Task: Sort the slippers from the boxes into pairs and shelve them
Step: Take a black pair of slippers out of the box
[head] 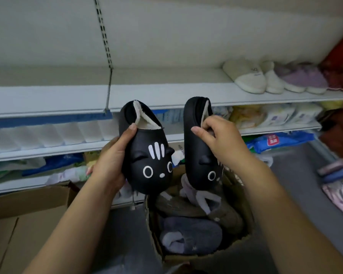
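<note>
left hand (111,165): wraps the side of black cat slipper 1 (147,155). Thumb on the collar edge, fingers curled behind the shell. Full-palm hold, solid.
right hand (222,141): pinches only the fleece collar of black cat slipper 2 (196,155). Thumb outside, fingertips tucked into the opening. My wrist covers half of its face print.
position: both slippers in the air, toes down, apart from each other, directly over the open cardboard box (153,234) and in front of the upper shelf (166,76).
pair check: same black shell and white eyes, so they look like 1 pair. Can't confirm a left and a right foot from this angle.
risk 1: the right pinch is shallow and on soft lining. A quick lift could let slipper 2 slide out and drop among the grey slippers (190,232) in the box, so I'd have to dig again.
risk 2: a hanging cord (133,202) trails under slipper 1. It could snag on a box flap or the shelf lip.
risk 3: toes hang low. Reaching forward without raising them first could knock them on the shelf lip.
risk 4: white slippers (246,78) and purple slippers (303,78) sit at the right of the shelf. Landing too close nudges them or blurs the pairs.
mitigation: deepen the right grip, bring the soles together, and aim for the bare stretch left of the white ones.
</note>
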A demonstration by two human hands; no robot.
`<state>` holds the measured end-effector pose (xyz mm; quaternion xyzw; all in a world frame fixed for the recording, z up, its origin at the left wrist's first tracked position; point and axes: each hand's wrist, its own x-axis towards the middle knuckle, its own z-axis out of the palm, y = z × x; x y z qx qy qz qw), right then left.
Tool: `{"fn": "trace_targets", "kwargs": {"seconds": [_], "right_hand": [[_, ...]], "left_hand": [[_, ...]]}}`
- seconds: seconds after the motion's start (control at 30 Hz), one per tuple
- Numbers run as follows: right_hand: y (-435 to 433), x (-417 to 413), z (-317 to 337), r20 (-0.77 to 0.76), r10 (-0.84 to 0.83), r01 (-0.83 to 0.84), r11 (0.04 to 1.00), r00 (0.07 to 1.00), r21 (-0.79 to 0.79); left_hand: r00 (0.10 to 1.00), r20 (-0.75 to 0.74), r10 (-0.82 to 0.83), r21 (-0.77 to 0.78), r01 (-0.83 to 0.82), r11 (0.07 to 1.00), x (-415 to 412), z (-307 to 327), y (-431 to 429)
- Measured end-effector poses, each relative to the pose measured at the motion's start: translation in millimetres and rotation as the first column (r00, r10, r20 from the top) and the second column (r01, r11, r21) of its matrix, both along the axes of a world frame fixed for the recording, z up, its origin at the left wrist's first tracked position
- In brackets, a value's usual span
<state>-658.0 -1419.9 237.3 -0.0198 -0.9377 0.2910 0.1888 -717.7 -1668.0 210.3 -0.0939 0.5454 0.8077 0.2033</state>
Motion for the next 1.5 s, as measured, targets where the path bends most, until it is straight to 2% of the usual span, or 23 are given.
{"fn": "trace_targets", "kwargs": {"seconds": [0.17, 0.3, 0.43, 0.53, 0.6, 0.77, 0.87, 0.93, 1.0, 1.03, 1.13, 1.4, 1.5], "right_hand": [[48, -62, 28, 0.009, -0.054, 0.053, 0.996, 0.999, 0.073], [85, -127, 43, 0.105, -0.107, 0.091, 0.985, 0.989, 0.148], [113, -189, 41, 0.229, -0.148, 0.086, 0.962, 0.962, 0.259], [137, -226, 30, 0.167, -0.169, 0.115, 0.95, 0.971, 0.291], [152, -243, 17, 0.089, -0.172, 0.142, 0.952, 0.981, 0.272], [158, -244, 5, 0.074, -0.199, 0.19, 0.975, 0.977, 0.111], [152, -209, -12, -0.061, -0.335, 0.335, 0.942, 0.94, -0.011], [142, -179, -29, -0.068, -0.446, 0.44, 0.894, 0.893, -0.085], [125, -155, -48, 0.014, -0.495, 0.491, 0.858, 0.869, -0.153], [118, -149, -55, 0.043, -0.5, 0.5, 0.849, 0.865, -0.174], [116, -155, -63, 0.024, -0.513, 0.509, 0.845, 0.858, -0.165], [184, -213, -56, 0.054, -0.496, 0.498, 0.856, 0.867, -0.139], [205, -227, -55, 0.064, -0.503, 0.507, 0.855, 0.862, -0.105]], "left_hand": [[0.999, -0.047, -0.025, -0.07, 0.022, 0.997, -57, 19, 38], [0.99, -0.134, -0.039, -0.12, 0.022, 0.992, -98, 32, 73], [0.992, -0.123, -0.019, -0.162, -0.001, 0.987, -133, 37, 108], [0.988, -0.15, -0.02, -0.198, -0.01, 0.98, -163, 37, 138], [0.986, -0.165, -0.028, -0.215, -0.008, 0.976, -187, 32, 159], [0.986, -0.139, -0.093, -0.328, 0.043, 0.944, -236, 12, 196], [0.955, -0.28, -0.094, -0.511, -0.065, 0.857, -243, -8, 195], [0.888, -0.417, -0.192, -0.548, -0.077, 0.833, -231, -20, 184], [0.795, -0.512, -0.325, -0.557, -0.019, 0.831, -206, -31, 173], [0.747, -0.536, -0.393, -0.602, -0.012, 0.798, -196, -35, 171], [0.655, -0.559, -0.509, -0.694, -0.033, 0.72, -188, -41, 184], [0.635, -0.538, -0.554, -0.752, -0.064, 0.656, -240, -35, 254], [0.643, -0.561, -0.522, -0.732, -0.09, 0.675, -247, -36, 269]]}}
